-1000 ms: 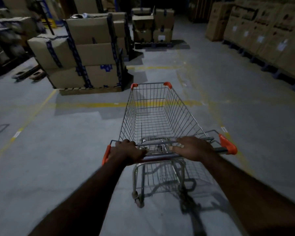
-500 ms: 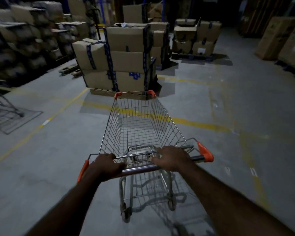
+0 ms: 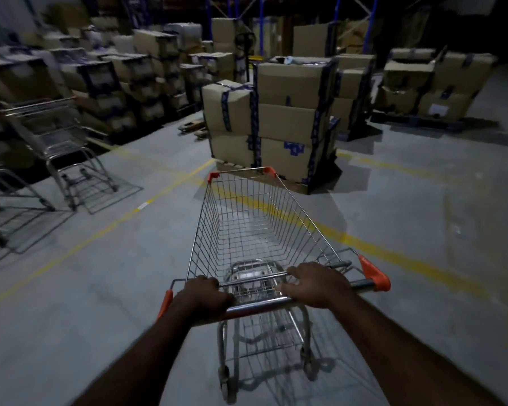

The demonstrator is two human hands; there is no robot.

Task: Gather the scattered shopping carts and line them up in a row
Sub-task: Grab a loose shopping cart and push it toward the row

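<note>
Far left: a parked cart (image 3: 53, 136) stands against the wall of stacked cartons (image 3: 123, 80). A second cart (image 3: 3, 200), cut by the frame edge and blurred, sits just beside it and nearer the camera. Judged from their side-by-side placement, this is the row under assembly, kept outside the yellow floor line (image 3: 100, 232), probably so that the aisle stays passable.

Centre left: the left hand (image 3: 206, 298) is clamped on the handle bar (image 3: 255, 307) close to its orange end cap, fingers wrapped over the top. The grip is set wide of centre, which gives leverage for steering.

Centre: the pushed cart (image 3: 247, 230) is empty and upright with its wheels on the concrete floor (image 3: 423, 230). Its nose points at a pallet stack of taped boxes (image 3: 288, 118). It is well apart from the parked pair and not yet aligned with them. A turn to the left appears necessary. If the cart holds its present heading, its nose risks striking the pallet.

Centre right: the right hand (image 3: 317, 281) is closed over the same bar, its fingers reaching forward over the seat flap's wire. The arm is extended, consistent with pushing.

Far right: further cartons (image 3: 437, 86) sit on pallets, clear of the cart's path.

Assessment: the cart is in transit and the task is partly done. How many carts remain scattered cannot be told from this view.
</note>
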